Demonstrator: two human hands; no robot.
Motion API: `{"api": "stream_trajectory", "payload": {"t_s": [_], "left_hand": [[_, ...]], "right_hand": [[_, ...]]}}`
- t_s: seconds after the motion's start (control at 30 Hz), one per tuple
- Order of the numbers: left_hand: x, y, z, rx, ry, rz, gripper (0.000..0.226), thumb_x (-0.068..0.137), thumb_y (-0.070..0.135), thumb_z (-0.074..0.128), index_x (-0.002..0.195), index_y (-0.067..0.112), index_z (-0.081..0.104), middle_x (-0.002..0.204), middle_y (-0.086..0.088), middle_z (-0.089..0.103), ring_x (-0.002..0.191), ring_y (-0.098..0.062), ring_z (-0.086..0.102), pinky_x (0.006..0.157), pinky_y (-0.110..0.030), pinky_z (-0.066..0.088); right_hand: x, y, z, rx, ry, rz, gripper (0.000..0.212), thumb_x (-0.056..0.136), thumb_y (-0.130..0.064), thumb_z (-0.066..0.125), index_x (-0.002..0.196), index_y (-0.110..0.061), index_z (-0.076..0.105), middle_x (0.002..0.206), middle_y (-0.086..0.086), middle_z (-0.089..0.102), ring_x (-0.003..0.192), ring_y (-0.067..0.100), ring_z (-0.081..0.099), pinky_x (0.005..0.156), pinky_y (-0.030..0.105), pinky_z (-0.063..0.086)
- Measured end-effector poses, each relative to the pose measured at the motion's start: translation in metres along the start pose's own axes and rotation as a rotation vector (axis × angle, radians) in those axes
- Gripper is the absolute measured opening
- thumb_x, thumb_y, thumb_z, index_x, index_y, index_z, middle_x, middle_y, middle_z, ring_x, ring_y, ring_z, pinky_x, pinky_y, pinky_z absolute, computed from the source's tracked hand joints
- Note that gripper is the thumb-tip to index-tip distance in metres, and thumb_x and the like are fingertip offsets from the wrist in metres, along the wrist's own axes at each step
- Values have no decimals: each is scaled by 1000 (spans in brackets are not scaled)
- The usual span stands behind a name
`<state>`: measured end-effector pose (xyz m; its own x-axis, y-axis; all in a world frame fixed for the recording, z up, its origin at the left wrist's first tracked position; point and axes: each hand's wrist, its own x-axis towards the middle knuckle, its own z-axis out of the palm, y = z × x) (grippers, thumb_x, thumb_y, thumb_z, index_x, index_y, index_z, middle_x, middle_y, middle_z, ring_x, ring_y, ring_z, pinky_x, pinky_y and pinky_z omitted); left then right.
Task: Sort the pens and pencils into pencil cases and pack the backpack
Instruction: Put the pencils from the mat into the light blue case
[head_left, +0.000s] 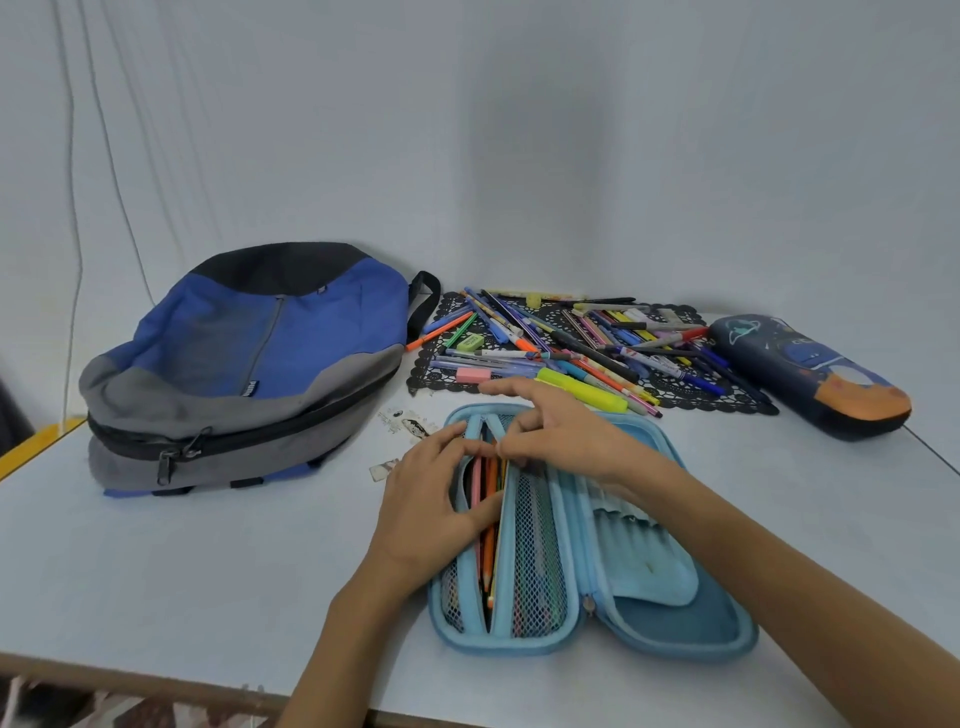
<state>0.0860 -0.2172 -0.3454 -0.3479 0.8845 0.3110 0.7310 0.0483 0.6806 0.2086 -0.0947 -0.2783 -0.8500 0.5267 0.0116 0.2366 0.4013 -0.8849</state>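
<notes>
Running along the bottom of the view, the desk's (156, 571) brown front edge gives way to a pale, smooth top, with a strip of patterned floor (78, 712) below its left corner. Nearest on the desk lies the light blue pencil case (675, 618), spread open flat. Coloured pencils (489, 551) fill the slit pocket of its left half. The left hand (431, 499) grips that pocket's edge, thumb hooked inside across the pencils and fingers over the outer flap. The right hand (561, 436) reaches over the case, index finger straight. Its thumb and curled fingers meet at the pencils' far tips, but I cannot tell whether they pinch one. Paper scraps (405, 423) lie just beyond the left hand. Farther left sits the zipped blue, grey and black backpack (244, 364). Behind the case a black lace mat (696, 397) carries a loose heap of pens and pencils (571, 343), and a navy pencil case (810, 379) rests shut at its right end. White cloth (467, 156) hangs behind everything.
</notes>
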Motion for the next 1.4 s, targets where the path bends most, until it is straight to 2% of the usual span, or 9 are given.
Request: {"api": "stream_trajectory", "payload": {"t_s": [0.17, 0.37, 0.57, 0.7, 0.87, 1.03, 1.17, 1.27, 1.4], "left_hand": [[-3, 0, -3, 5, 27, -2, 46, 69, 63, 39, 106, 44, 60, 138, 15, 43, 131, -4, 33, 110, -37, 28], [-4, 2, -15, -49, -119, -5, 46, 58, 60, 44, 103, 57, 52, 138, 24, 33, 129, 0, 30, 104, -28, 24], [-4, -1, -14, -5, -128, 3, 60, 57, 69, 50, 116, 56, 44, 140, 26, 29, 137, -1, 26, 113, -35, 23], [-3, -5, -10, 24, -101, 28, 53, 61, 72, 53, 110, 52, 49, 148, 19, 32, 139, -2, 26, 113, -44, 26], [-4, -9, -6, 74, -57, 88, 40, 68, 70, 51, 99, 45, 55, 145, 17, 35, 140, -4, 26, 110, -47, 27], [-4, -8, -7, 89, -125, 66, 25, 71, 73, 39, 94, 67, 47, 157, 14, 21, 146, -9, 9, 115, -48, 15], [-5, -6, -9, 76, -177, 63, 33, 65, 66, 43, 96, 77, 40, 159, 15, 15, 147, -9, 2, 117, -46, 12], [-4, -7, -9, 63, -160, 71, 35, 62, 66, 49, 96, 72, 44, 158, 14, 18, 148, -11, 4, 117, -48, 14], [-4, -11, -6, 44, -117, 66, 45, 60, 64, 56, 102, 51, 50, 155, 12, 23, 147, -12, 11, 116, -47, 19]], "right_hand": [[1, 2, 0, -21, -3, 11, 49, 84, -5, 65, 127, -26, 50, 73, 16, 59, 67, 18, 54, 70, 29, 44], [-4, 1, -1, -436, -140, -8, 64, 83, -17, 66, 139, -27, 39, 79, 16, 65, 65, 17, 55, 67, 45, 49], [-7, 1, -9, -49, -191, 22, 55, 87, -1, 59, 133, -27, 46, 72, 12, 63, 65, 18, 53, 65, 30, 44], [-8, 3, -10, 62, -198, 44, 48, 88, -3, 61, 129, -25, 52, 75, 11, 65, 62, 14, 50, 62, 22, 43], [-7, 4, -9, 81, -184, 64, 45, 88, -4, 61, 127, -24, 54, 75, 13, 65, 59, 12, 49, 62, 22, 43], [-8, 2, -9, 81, -171, 85, 42, 88, -4, 61, 126, -22, 56, 62, 1, 63, 55, 11, 48, 60, 20, 42], [-9, 1, -9, 61, -157, 88, 39, 88, -5, 62, 123, -22, 58, 53, -6, 59, 54, 10, 46, 55, 16, 39], [-9, 1, -6, 29, -128, 78, 35, 87, -7, 63, 118, -22, 62, 53, -6, 59, 55, 11, 47, 57, 19, 39], [-8, 5, 6, -101, -56, 6, 31, 85, -16, 68, 115, -20, 62, 57, -2, 54, 57, 12, 46, 61, 33, 37]]}}
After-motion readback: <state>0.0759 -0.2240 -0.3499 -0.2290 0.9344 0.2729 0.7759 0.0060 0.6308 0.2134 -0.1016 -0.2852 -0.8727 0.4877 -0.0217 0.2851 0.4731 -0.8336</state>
